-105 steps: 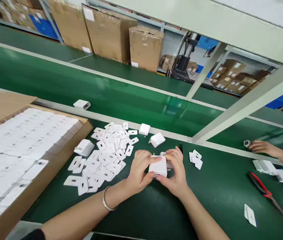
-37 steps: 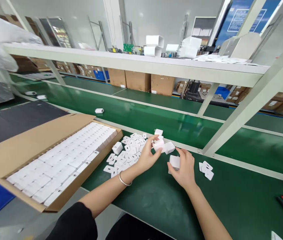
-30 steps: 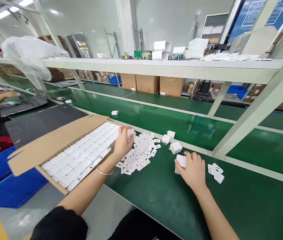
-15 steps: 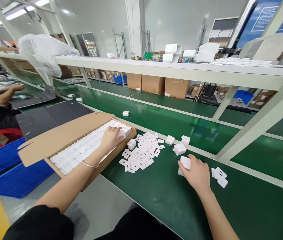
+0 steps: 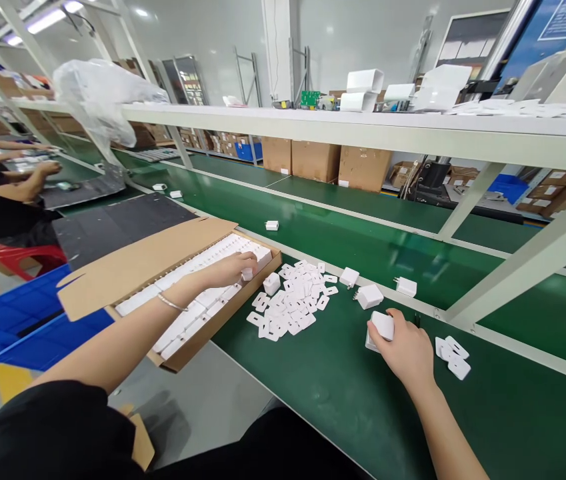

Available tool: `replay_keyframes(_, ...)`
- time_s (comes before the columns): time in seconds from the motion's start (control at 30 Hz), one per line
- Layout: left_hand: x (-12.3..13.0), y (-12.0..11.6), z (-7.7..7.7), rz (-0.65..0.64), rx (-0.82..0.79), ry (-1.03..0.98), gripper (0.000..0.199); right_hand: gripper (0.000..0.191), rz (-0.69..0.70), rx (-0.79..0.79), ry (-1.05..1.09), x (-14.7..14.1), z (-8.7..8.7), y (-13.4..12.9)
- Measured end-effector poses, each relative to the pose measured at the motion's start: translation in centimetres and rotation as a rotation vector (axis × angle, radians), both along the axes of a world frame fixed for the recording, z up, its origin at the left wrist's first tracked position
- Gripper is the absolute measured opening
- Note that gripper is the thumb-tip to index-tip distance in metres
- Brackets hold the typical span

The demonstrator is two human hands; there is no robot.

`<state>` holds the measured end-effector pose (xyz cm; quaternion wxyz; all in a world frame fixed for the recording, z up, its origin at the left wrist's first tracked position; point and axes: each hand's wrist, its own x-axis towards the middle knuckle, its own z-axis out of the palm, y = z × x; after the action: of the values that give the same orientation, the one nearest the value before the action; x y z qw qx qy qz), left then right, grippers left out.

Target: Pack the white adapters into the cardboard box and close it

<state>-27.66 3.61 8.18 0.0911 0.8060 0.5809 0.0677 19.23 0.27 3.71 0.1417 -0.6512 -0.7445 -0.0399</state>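
Observation:
My left hand (image 5: 237,268) is over the near right end of a long cardboard box (image 5: 257,277) filled with rows of white adapters (image 5: 207,257); its fingers are closed on a white adapter (image 5: 247,274). Resting on the green table, my right hand (image 5: 405,343) is wrapped round a white adapter (image 5: 381,325). Between the hands lies a pile of flat white plates (image 5: 293,300) with slots. One adapter (image 5: 271,284) stands beside the pile, and two more (image 5: 369,296) lie just behind my right hand. Several flat plates (image 5: 453,357) lie to its right.
A white shelf frame (image 5: 313,123) crosses above the green conveyor (image 5: 313,213), which carries scattered adapters (image 5: 406,287). Its slanted post (image 5: 513,247) stands at the right. Blue crates (image 5: 57,333) are below left. Another person's arms (image 5: 33,180) are at the far left.
The view has shifted a little. My left hand has turned within the box, and more of the box's near rows show. One adapter at the back now sits farther right on the conveyor.

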Motion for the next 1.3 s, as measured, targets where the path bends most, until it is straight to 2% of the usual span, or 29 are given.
replay_keyframes(0.27,0.5,-0.3,-1.7,0.022,-0.022,0.025,0.026,0.054,-0.010,0.024,0.027,-0.1,-0.2,-0.2)
replay_keyframes(0.37,0.9,-0.5,-1.9,0.069,0.006,0.064,0.043,0.051,-0.022,0.088,0.050,0.0,-0.5,-0.1)
replay_keyframes(0.47,1.5,-0.9,-2.1,0.110,0.030,0.086,0.063,0.051,-0.008,0.239,0.112,0.0,-1.1,0.1)
replay_keyframes(0.63,3.5,-1.1,-2.3,0.208,0.058,0.091,0.059,0.050,0.133,0.551,0.243,-0.2,-1.2,-0.1)
replay_keyframes(0.77,8.2,-2.6,-1.7,0.218,0.142,0.016,0.047,0.055,0.275,0.656,0.286,-0.8,-1.1,-0.7)
replay_keyframes(0.87,13.2,-5.3,-1.1,0.085,0.105,-0.137,0.043,0.064,0.429,0.701,0.318,-1.7,-1.6,-1.2)
replay_keyframes(0.93,16.7,-7.2,-1.1,-0.053,-0.032,-0.427,0.056,0.069,0.557,0.705,0.327,-2.6,-2.2,-1.7)
replay_keyframes(0.97,18.3,-8.0,-1.2,-0.119,-0.092,-0.501,0.062,0.070,0.618,0.698,0.333,-3.1,-2.6,-1.9)
replay_keyframes(1.03,20.9,-8.8,-1.8,-0.219,-0.178,-0.559,0.066,0.069,0.725,0.681,0.342,-4.0,-3.2,-2.3)
replay_keyframes(1.1,22.5,-8.8,-2.6,-0.275,-0.187,-0.541,0.058,0.067,0.786,0.682,0.337,-4.6,-3.6,-2.5)
replay_keyframes(1.17,22.8,-8.0,-3.2,-0.299,-0.092,-0.481,0.051,0.067,0.774,0.683,0.312,-4.9,-3.6,-2.5)
replay_keyframes(1.2,22.5,-7.2,-3.3,-0.284,0.005,-0.433,0.048,0.066,0.740,0.677,0.290,-4.8,-3.4,-2.4)
replay_keyframes(1.27,20.7,-5.2,-3.2,-0.194,0.231,-0.332,0.040,0.060,0.622,0.657,0.228,-4.3,-2.9,-1.9)
replay_keyframes(1.3,19.3,-4.0,-2.9,-0.096,0.349,-0.281,0.035,0.054,0.539,0.651,0.197,-3.9,-2.6,-1.6)
